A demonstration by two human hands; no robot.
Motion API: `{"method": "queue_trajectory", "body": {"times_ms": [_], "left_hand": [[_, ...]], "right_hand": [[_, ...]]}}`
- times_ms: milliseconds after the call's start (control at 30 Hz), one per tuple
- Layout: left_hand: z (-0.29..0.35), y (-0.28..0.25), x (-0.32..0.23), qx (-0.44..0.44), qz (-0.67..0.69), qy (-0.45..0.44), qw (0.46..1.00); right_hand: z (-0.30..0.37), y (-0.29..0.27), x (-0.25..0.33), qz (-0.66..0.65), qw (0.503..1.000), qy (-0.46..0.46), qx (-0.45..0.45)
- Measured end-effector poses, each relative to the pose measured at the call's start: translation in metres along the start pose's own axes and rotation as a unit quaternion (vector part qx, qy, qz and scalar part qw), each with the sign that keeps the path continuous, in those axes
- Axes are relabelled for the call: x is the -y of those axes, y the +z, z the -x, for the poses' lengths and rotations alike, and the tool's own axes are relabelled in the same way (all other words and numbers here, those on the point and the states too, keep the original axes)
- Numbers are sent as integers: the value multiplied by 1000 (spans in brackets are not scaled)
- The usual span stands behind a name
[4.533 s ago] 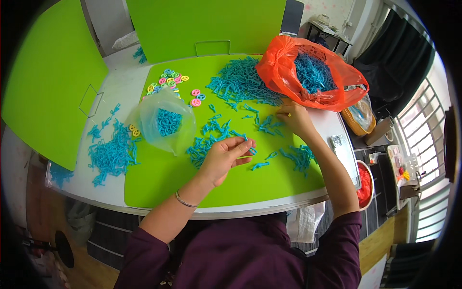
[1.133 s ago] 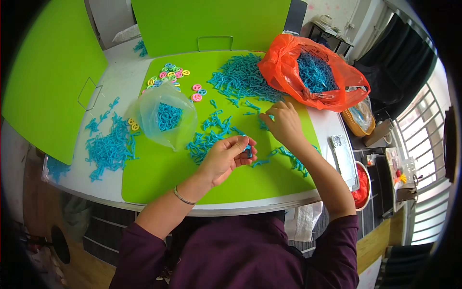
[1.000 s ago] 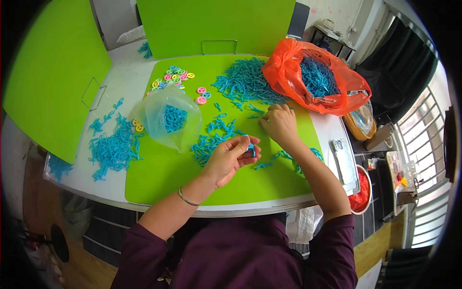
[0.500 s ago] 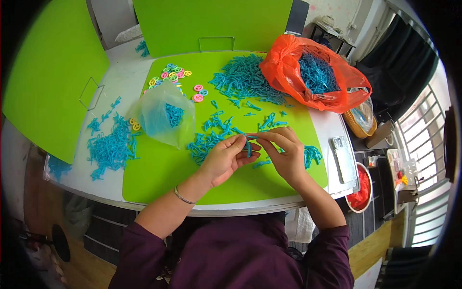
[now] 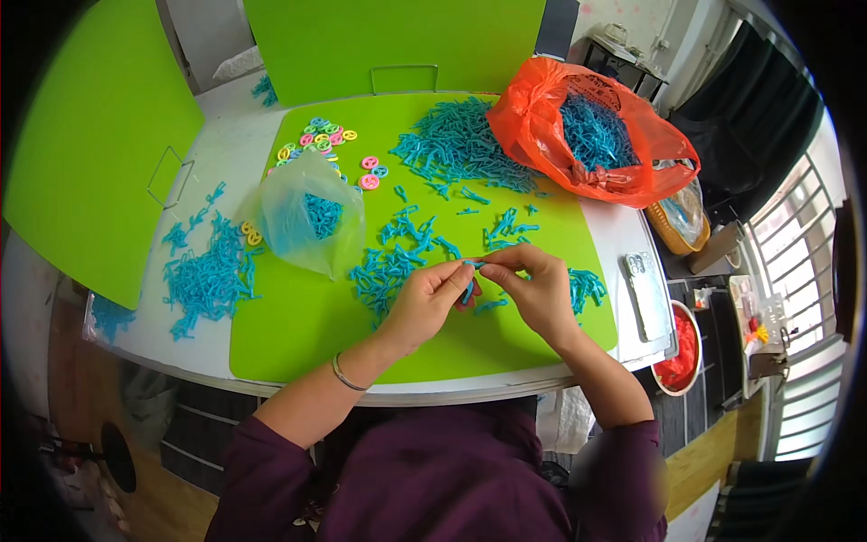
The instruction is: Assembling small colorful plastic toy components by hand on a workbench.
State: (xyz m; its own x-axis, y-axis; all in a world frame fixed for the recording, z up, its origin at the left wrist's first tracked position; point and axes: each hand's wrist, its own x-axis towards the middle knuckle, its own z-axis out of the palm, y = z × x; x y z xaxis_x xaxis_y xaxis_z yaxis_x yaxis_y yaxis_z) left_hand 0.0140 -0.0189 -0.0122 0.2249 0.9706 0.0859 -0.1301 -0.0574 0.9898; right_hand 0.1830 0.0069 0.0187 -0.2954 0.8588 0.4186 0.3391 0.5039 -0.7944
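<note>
My left hand and my right hand meet over the front of the green mat. Between their fingertips is a small blue plastic piece, pinched from both sides. Part of another blue piece hangs below my left fingers; whether the two are joined I cannot tell. Beside my left hand lies a loose heap of blue plastic pieces. A smaller group of blue pieces sits just right of my right hand, and a few more lie scattered beyond my fingers.
An orange bag full of blue pieces stands at the back right, by a large blue pile. Left are a translucent bag, coloured rings and another blue pile. A phone lies at the right edge.
My fingertips have drawn closer together around the blue piece, and my left fingers, spread below before, are now curled in. The piles and bags stay in place.
</note>
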Motion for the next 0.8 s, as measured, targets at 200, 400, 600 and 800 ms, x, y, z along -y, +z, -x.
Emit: {"method": "queue_trajectory", "body": {"times_ms": [200,400,600,800], "left_hand": [[6,7,-16,-64,-284,158,944],[3,-7,-15,-52,-97,65,992],[1,-13,-30,-86,124,8,989],[-1,-13,-26,-28,174,-58,983]], "right_hand": [[-6,-1,-26,-347,892,268,113],[-23,-4,-18,-429,833,304,172],[-83,4,-59,244,954,-163,65],[-98,18,-80,374,889,-219,146]]}}
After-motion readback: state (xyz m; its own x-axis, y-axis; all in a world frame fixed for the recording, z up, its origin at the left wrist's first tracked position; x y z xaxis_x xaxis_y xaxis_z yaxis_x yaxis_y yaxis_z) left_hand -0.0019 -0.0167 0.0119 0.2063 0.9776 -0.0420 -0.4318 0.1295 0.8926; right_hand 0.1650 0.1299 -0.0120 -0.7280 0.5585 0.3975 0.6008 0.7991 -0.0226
